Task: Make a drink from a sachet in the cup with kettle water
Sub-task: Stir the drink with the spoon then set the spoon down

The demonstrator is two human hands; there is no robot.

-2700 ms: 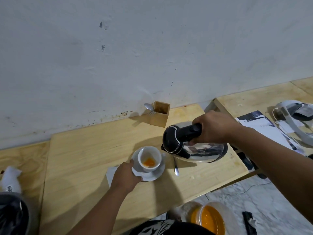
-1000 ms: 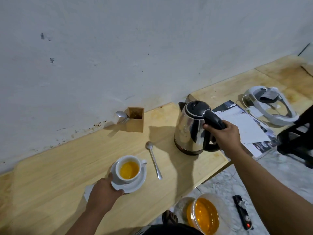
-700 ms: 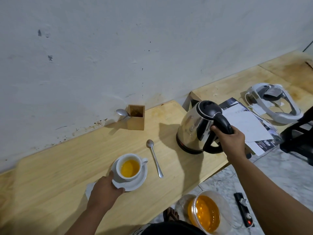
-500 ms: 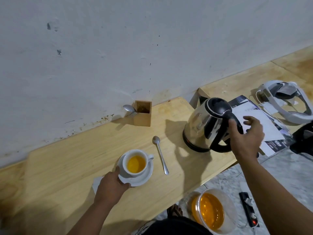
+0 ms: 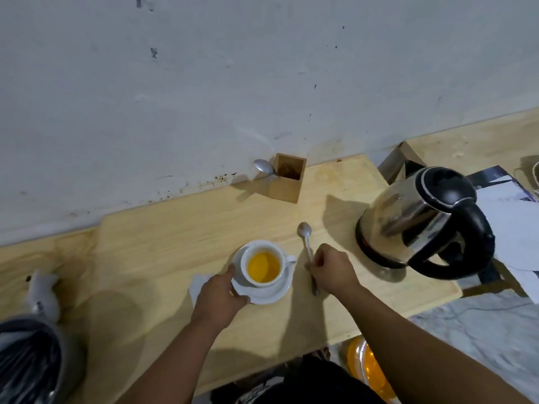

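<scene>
Left hand (image 5: 221,295) gripped the saucer (image 5: 269,293) rim; right hand (image 5: 331,271) pinched the teaspoon (image 5: 305,237) handle at 3 o'clock of the cup (image 5: 264,266). Thin, stiff, probably slippery; mid-handle hold suits it.

taking the cup (image 5: 264,267) as my landmark: my left hand (image 5: 222,293) blocks its near-left side, gripping the saucer (image 5: 269,294) rim, with a white paper scrap (image 5: 198,288) just beyond my knuckles. just right of the cup my right hand (image 5: 331,268) is closed over the spoon (image 5: 306,242), whose bowl points away toward the wall, so that lane is taken. farther right of the cup the kettle (image 5: 423,221) stands tall, its handle bulging toward the table edge. behind the cup and slightly right, the wooden holder (image 5: 287,182) sits against the wall. straight behind the cup and off to its far left the tabletop (image 5: 163,243) lies bare.
</scene>
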